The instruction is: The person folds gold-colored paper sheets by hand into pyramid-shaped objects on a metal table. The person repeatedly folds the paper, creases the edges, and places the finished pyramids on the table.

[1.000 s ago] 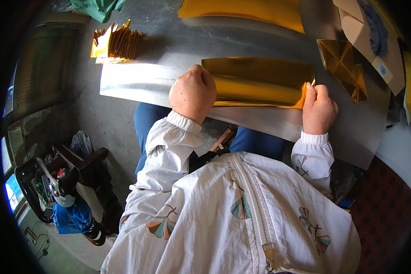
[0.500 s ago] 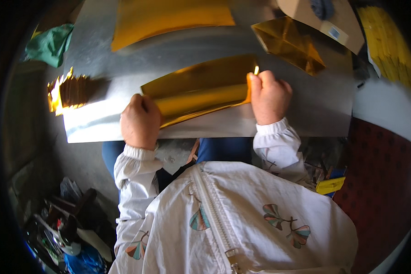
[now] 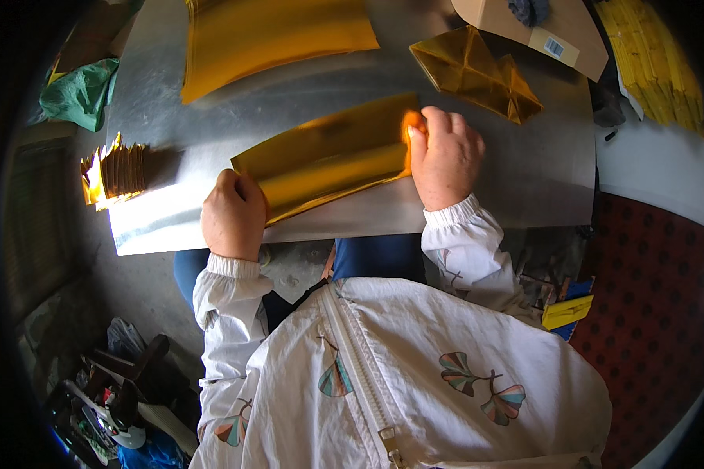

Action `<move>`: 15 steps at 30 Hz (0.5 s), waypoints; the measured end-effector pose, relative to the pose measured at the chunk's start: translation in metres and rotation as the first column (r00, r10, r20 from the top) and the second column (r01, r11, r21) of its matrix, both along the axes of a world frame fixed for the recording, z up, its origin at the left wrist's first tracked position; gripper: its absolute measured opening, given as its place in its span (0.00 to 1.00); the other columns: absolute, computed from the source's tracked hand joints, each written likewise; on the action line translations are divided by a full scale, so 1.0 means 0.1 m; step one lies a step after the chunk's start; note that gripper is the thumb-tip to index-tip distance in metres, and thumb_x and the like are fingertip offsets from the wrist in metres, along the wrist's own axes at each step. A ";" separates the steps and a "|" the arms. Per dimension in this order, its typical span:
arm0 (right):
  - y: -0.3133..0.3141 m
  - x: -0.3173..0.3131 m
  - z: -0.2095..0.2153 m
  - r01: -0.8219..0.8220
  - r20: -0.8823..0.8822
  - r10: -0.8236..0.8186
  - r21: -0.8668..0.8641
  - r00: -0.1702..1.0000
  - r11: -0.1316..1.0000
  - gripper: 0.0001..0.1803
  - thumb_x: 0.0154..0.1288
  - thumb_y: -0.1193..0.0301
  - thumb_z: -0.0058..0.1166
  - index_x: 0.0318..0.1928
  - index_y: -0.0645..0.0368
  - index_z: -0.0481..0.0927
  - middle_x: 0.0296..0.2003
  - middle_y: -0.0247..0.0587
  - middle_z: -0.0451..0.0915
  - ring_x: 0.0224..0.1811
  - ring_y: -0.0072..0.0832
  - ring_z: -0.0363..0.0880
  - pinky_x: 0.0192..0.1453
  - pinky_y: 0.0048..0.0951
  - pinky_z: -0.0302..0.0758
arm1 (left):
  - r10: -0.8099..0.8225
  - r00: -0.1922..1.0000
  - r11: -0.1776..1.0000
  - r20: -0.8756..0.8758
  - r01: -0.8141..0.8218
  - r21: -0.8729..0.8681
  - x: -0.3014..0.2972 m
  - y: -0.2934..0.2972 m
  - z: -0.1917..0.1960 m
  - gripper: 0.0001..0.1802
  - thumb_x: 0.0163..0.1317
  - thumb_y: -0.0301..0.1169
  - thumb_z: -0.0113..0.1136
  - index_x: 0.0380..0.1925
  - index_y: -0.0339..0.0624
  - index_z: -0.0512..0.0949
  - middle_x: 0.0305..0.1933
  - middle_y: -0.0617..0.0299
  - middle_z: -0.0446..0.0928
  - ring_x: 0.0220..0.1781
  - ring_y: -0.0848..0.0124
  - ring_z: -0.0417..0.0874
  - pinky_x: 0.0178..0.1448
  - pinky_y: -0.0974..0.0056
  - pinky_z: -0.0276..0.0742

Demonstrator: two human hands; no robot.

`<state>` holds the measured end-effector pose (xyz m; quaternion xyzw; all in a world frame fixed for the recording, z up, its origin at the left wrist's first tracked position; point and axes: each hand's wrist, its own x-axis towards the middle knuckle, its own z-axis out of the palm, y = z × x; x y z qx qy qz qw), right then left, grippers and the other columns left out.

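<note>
A long sheet of shiny gold foil paper [image 3: 328,156], with a fold running along its length, stretches between my hands over the metal table's near edge. My left hand [image 3: 233,215] is closed on its left end, thumb and curled fingers pinching it. At the other end, my right hand [image 3: 446,156] grips the paper between thumb and fingers, and the short edge there bends upward. Beyond my hands lies a stack of flat gold sheets [image 3: 281,47]. A folded gold paper piece with creased, pointed corners [image 3: 477,70] rests past my right hand.
Upright folded gold pieces [image 3: 123,173] stand packed at the metal table's [image 3: 156,227] left edge, near a green plastic bag [image 3: 82,94]. An open cardboard box [image 3: 579,39] sits at the far right, with yellow folded bundles [image 3: 653,62] beside it.
The view has shifted slightly, moving the table's things a little left in the picture. My right hand has turned a little at the paper's end; both hands still hold the sheet.
</note>
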<state>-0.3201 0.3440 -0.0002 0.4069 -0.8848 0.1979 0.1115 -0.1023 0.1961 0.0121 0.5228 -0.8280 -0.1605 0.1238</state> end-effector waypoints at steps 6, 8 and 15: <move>-0.08 -0.02 0.07 -0.289 0.017 0.288 0.099 0.957 0.952 0.04 0.60 0.76 0.51 0.36 0.56 0.76 0.35 0.43 0.73 0.41 0.40 0.76 0.52 0.40 0.71 | 0.003 0.997 1.000 0.083 -0.001 -0.020 -0.03 0.00 -0.01 0.12 0.64 0.35 0.53 0.29 0.38 0.78 0.26 0.46 0.81 0.27 0.48 0.84 0.32 0.52 0.80; -0.13 -0.05 0.09 -0.356 0.055 0.352 0.170 0.934 0.919 0.03 0.60 0.76 0.51 0.35 0.57 0.75 0.35 0.44 0.74 0.40 0.41 0.77 0.49 0.40 0.73 | 0.006 0.991 0.997 0.134 0.004 -0.075 -0.05 0.01 0.00 0.12 0.64 0.36 0.53 0.30 0.38 0.77 0.25 0.46 0.81 0.27 0.48 0.84 0.32 0.51 0.80; -0.29 -0.01 0.12 -0.340 -0.037 0.398 0.451 0.917 0.825 0.05 0.63 0.75 0.50 0.40 0.59 0.74 0.38 0.46 0.76 0.41 0.41 0.81 0.49 0.36 0.79 | -0.083 0.972 0.940 0.220 0.150 -0.306 -0.20 0.03 0.10 0.09 0.58 0.34 0.59 0.36 0.43 0.76 0.39 0.55 0.79 0.42 0.55 0.82 0.44 0.53 0.78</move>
